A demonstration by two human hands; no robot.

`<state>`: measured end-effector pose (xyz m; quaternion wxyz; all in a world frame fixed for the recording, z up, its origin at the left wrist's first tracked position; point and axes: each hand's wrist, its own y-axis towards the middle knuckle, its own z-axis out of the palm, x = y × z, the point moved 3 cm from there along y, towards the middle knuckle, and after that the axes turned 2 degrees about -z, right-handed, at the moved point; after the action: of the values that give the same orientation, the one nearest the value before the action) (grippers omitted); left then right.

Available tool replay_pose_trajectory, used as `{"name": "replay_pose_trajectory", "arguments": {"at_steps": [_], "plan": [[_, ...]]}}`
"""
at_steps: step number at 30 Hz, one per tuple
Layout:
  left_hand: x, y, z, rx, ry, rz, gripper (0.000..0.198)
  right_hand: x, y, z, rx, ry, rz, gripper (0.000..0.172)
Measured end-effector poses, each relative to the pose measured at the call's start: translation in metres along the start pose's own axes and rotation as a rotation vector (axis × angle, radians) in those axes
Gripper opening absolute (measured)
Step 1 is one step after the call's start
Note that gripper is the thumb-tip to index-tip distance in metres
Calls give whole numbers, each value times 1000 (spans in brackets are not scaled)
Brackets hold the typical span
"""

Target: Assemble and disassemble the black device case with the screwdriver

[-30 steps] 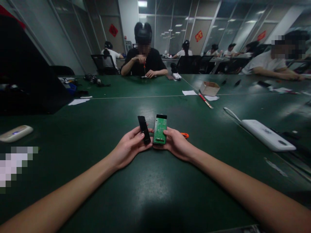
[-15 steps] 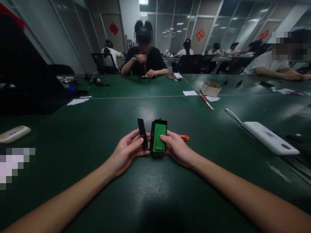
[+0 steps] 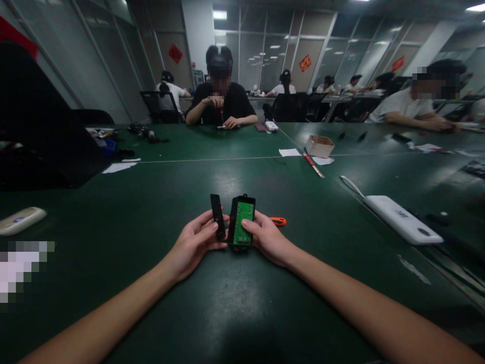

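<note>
My left hand (image 3: 197, 236) is closed on a narrow black plastic cover (image 3: 217, 217), thumb on its face and fingers behind. Right beside it, my right hand (image 3: 267, 235) grips a black plastic case (image 3: 232, 222) with a green circuit board (image 3: 244, 210) lying in it, the thumb pressed on the board. The cover stands tilted next to the case's left edge; whether they touch low down I cannot tell. Behind my right hand an orange handle (image 3: 279, 221) rests on the table, its other end hidden.
On the green table (image 3: 162, 192), a white power bank (image 3: 403, 218) with a cable lies at right, a pale oval device (image 3: 23, 220) at left. Farther off are an open box (image 3: 320, 146), a red stick (image 3: 313, 165) and paper (image 3: 289, 152). A person (image 3: 222, 101) works opposite.
The camera view has shifted slightly, so everything appears a little lower and farther left. Both hands keep the same hold on the cover and the case.
</note>
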<state>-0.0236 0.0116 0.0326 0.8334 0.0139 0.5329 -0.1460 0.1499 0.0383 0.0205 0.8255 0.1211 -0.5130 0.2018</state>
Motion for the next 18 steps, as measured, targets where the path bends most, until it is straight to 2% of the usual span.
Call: {"name": "replay_pose_trajectory", "arguments": {"at_steps": [11,18], "plan": [[1,2,-4,23,-7,-13,45,1,0,0,-43,-27,5,50],[0,2,-4,50,-13,-40,44,4,-1,2,4,-74,-10,54]]}}
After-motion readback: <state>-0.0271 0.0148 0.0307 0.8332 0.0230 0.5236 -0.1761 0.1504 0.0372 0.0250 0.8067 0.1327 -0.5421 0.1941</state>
